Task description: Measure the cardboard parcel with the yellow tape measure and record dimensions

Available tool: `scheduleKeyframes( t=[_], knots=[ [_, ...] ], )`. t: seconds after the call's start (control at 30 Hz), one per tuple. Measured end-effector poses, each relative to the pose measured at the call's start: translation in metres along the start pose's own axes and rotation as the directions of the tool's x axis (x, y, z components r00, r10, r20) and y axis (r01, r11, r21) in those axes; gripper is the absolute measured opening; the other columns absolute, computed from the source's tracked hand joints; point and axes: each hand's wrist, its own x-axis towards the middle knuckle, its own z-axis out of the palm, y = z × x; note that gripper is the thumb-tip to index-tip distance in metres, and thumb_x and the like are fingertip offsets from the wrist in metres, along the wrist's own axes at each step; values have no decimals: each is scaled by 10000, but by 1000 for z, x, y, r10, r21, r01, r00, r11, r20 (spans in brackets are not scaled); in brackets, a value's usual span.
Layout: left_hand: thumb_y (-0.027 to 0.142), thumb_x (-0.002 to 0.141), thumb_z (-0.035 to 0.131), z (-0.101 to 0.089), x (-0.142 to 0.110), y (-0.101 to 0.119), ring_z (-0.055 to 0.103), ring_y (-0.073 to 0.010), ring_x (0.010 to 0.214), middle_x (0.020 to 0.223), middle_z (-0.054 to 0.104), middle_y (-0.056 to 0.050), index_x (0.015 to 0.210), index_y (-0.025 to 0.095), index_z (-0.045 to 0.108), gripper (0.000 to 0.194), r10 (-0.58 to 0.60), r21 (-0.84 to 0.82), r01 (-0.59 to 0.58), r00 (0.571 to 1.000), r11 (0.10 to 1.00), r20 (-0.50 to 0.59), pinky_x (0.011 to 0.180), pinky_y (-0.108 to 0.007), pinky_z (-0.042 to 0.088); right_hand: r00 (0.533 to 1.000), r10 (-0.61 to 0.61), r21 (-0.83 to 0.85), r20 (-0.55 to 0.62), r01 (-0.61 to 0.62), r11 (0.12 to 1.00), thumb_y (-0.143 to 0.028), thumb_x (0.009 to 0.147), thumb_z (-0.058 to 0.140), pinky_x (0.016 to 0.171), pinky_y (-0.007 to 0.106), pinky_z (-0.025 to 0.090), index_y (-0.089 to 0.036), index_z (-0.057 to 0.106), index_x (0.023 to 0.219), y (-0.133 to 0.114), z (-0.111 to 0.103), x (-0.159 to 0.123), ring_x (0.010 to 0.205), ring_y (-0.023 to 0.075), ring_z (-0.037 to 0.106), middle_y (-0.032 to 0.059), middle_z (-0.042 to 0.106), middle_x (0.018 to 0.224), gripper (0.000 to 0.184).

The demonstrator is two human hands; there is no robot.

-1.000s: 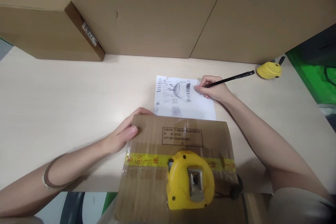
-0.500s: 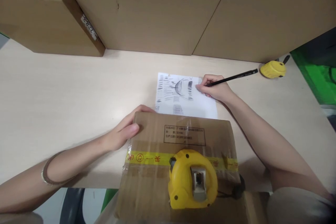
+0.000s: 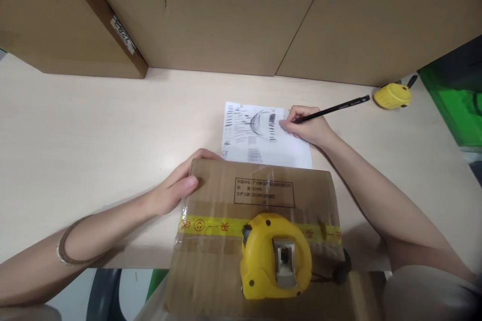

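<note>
My right hand [image 3: 311, 124] pinches a black pencil [image 3: 335, 110] over the right part of a white paper [image 3: 289, 148]. The pencil's tip is hidden behind my fingers. Dark strokes, hatching and a shaded curved shape mark the paper, which lies flat on the table. My left hand [image 3: 178, 185] grips the far left corner of a cardboard box [image 3: 214, 266], thumb over its printed face and fingers partly hidden along the far edge. That box covers the paper's near edge from view. A yellow tape measure [image 3: 259, 261] with a black strap sits on the box.
Another yellow tape measure [image 3: 392, 96] lies at the table's back right. Large cardboard boxes [image 3: 211, 20] stand like a wall along the back. A further cardboard box [image 3: 48, 30], with a numbered label, stands at back left. The pale table [image 3: 86, 125] ends below my forearms.
The view has shifted very slightly. Both hands, the pencil, the paper and the box keep nearly the same places; the pencil's back end tips up a little.
</note>
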Motion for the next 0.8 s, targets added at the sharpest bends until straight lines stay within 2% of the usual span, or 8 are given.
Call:
scheduleKeyframes(
  t=[0.13,0.23,0.4,0.53,0.67,0.8],
  knots=[
    [713,954,593,0,0,1,724,-297,1085,1283,694,-154,1344,220,593,629,-14,6,14,1000,1000,-4,825,-409,640,1000,-9,14,29,8,1000,-392,731,791,474,268,335,-215,551,620,-1,2,0,438,95,457,0,610,537,318],
    [724,950,591,0,0,1,723,-300,1092,1298,688,-157,1340,220,591,637,-21,9,21,1000,1000,-4,830,-414,641,999,-18,-11,33,18,1000,-365,693,814,526,268,352,-199,599,618,-1,3,0,534,112,506,18,640,590,282],
    [719,946,603,0,-2,1,727,-308,1097,1333,677,-153,1352,237,587,630,-42,-8,42,999,999,-3,810,-420,651,999,-41,-54,-31,39,998,-181,603,749,531,260,267,-204,508,562,2,2,1,552,92,394,-32,504,561,245],
    [693,958,603,0,-2,2,731,-313,1094,1332,682,-166,1356,226,584,614,-48,-19,47,999,999,-6,810,-433,656,995,-56,-47,-82,52,998,-218,676,733,541,278,300,-225,470,592,6,1,3,547,114,409,-25,505,558,275],
    [710,955,594,0,-2,3,736,-302,1087,1320,688,-165,1343,216,575,629,-53,-20,53,999,998,-1,811,-418,655,997,-57,-58,-54,54,997,-309,759,742,553,293,330,-226,520,633,6,1,3,544,123,445,-13,555,563,268],
    [723,946,597,0,-1,4,736,-294,1088,1322,687,-153,1331,228,578,628,-62,-18,62,998,998,-7,808,-405,650,997,-37,-71,61,41,997,-291,662,809,543,279,305,-208,520,561,2,-4,2,540,108,431,-17,534,524,318]
  ],
)
